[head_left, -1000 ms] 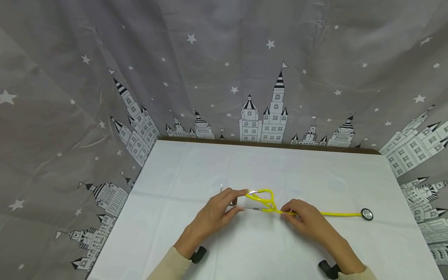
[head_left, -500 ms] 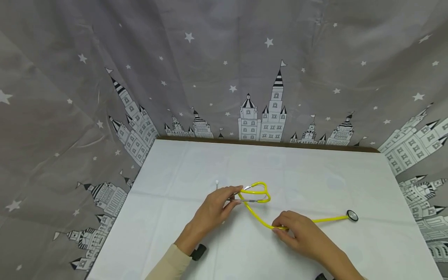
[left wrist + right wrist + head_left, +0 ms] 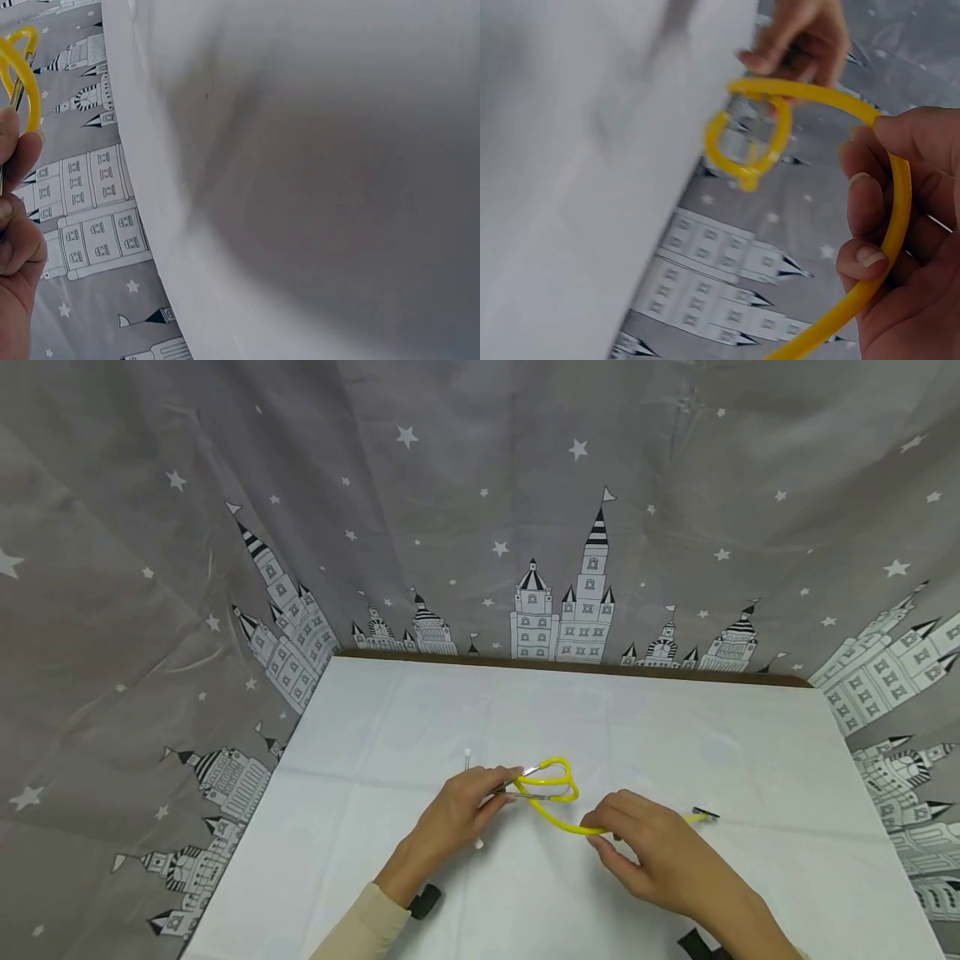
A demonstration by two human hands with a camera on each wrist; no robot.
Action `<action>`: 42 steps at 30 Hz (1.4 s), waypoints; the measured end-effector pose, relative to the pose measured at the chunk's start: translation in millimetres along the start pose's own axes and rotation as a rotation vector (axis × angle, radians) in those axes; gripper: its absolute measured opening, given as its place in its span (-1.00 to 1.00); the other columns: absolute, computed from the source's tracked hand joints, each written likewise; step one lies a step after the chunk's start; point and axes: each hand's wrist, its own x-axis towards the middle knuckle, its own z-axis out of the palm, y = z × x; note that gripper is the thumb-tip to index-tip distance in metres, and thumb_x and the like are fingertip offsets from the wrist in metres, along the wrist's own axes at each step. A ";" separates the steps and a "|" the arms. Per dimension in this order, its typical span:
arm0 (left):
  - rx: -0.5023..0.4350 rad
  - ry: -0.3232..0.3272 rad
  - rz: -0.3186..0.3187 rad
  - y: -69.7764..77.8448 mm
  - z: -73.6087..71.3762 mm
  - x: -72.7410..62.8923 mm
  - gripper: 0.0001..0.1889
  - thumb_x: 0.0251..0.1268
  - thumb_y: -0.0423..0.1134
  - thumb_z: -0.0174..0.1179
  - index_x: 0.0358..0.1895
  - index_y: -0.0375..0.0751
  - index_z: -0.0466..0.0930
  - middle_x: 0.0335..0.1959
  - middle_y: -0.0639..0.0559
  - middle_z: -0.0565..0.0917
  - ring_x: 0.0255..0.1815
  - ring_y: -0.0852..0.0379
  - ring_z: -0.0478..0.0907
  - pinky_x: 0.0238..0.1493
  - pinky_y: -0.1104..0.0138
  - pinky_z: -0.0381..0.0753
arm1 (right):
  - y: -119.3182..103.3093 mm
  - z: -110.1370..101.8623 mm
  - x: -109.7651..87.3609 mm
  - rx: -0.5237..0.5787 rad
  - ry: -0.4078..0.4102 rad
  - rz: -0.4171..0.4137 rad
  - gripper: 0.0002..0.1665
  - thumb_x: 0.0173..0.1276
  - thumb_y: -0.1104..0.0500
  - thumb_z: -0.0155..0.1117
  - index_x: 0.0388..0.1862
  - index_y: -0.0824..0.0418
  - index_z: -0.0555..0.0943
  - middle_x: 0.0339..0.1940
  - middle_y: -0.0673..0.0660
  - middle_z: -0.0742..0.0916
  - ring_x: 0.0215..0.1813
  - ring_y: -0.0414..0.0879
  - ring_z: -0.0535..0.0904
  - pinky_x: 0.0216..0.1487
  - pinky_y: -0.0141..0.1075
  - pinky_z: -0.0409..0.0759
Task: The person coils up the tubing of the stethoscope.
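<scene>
A stethoscope with yellow tubing [image 3: 557, 822] is held up between both hands in the head view. My left hand [image 3: 453, 810] pinches its metal ear tubes; white ear tips [image 3: 468, 752] stick out beyond the fingers. The forked yellow part [image 3: 574, 787] points right, and the single tube doubles back toward the left fingers, then sags across to my right hand [image 3: 667, 852]. That hand grips the tube, and the chest piece [image 3: 705, 814] appears edge-on past its knuckles. Up close in the right wrist view, fingers curl around the yellow tube [image 3: 901, 210].
A white-covered table [image 3: 390, 718] lies under the hands, with a brown back edge [image 3: 570, 667]. Behind and beside it hangs a grey curtain [image 3: 450, 468] printed with castles and stars. Black wrist straps [image 3: 426, 902] sit near the sleeves.
The tubing, formerly straight out to the right, now folds back toward the left fingers. The right hand still grips the tube; the chest piece has moved left and turned edge-on.
</scene>
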 end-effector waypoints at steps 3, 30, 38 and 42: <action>-0.025 -0.024 -0.002 2.5 1.9 1.2 -0.62 0.52 -0.20 0.35 0.33 -0.01 0.67 0.14 0.13 0.83 -0.02 0.21 0.79 -0.02 0.43 0.76 | -1.3 -8.0 10.0 -0.006 0.011 -0.017 -0.67 0.28 0.27 0.57 -0.03 -0.03 0.73 -0.11 -0.24 0.72 -0.07 -0.35 0.62 -0.01 -0.52 0.62; -0.070 -0.088 0.272 32.6 7.2 8.5 -0.77 0.48 -0.24 0.39 0.11 -0.03 0.67 -0.13 0.22 0.80 -0.26 0.41 0.57 -0.11 0.67 0.53 | 38.5 7.5 68.1 0.075 -0.027 0.099 -0.90 0.50 0.18 0.47 -0.06 0.04 0.75 -0.20 -0.12 0.76 -0.28 -0.31 0.51 -0.27 -0.43 0.56; -0.023 -0.068 0.298 41.3 4.3 8.9 -0.77 0.46 -0.21 0.41 0.07 -0.02 0.62 -0.24 0.26 0.72 -0.33 0.41 0.45 -0.19 0.71 0.43 | 60.8 18.0 64.8 0.202 -0.266 0.258 -0.93 0.55 0.07 0.41 -0.09 -0.04 0.80 -0.21 -0.19 0.79 -0.30 -0.34 0.51 -0.25 -0.40 0.55; -0.001 -0.059 0.290 45.1 3.5 7.8 -0.75 0.43 -0.22 0.44 0.06 -0.01 0.61 -0.25 0.25 0.72 -0.35 0.41 0.43 -0.21 0.71 0.42 | 68.1 19.9 62.5 0.280 -0.355 0.285 -0.90 0.57 0.04 0.39 -0.08 -0.03 0.81 -0.14 -0.16 0.84 -0.20 -0.32 0.62 -0.14 -0.35 0.63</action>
